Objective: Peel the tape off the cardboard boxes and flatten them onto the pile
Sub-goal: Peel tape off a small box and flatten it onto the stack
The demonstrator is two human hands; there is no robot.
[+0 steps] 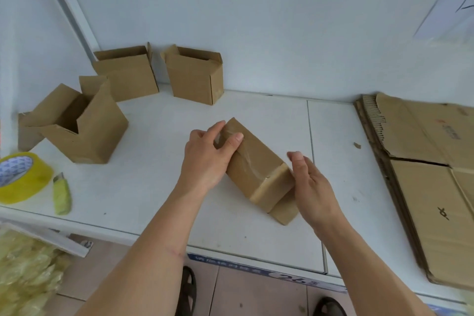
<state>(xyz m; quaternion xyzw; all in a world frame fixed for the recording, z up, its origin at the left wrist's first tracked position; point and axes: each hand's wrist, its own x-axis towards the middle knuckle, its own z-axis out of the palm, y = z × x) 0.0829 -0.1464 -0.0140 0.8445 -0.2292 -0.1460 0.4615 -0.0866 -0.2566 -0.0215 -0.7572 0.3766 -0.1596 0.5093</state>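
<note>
A small taped cardboard box (256, 169) lies on its side in the middle of the white table (143, 200). Clear tape runs along its top face. My left hand (207, 154) grips the far end of the box, thumb on top and fingers curled round the end. My right hand (311, 187) rests against the near right end of the box with fingers fairly straight. A pile of flattened cardboard (425, 187) lies at the table's right side.
Three open-topped cardboard boxes stand at the back left: box (84, 128), box (128, 74), box (197, 77). A yellow tape roll (23, 177) and a green utility knife (61, 195) lie at the left edge. Crumpled used tape (28, 272) fills a bin below.
</note>
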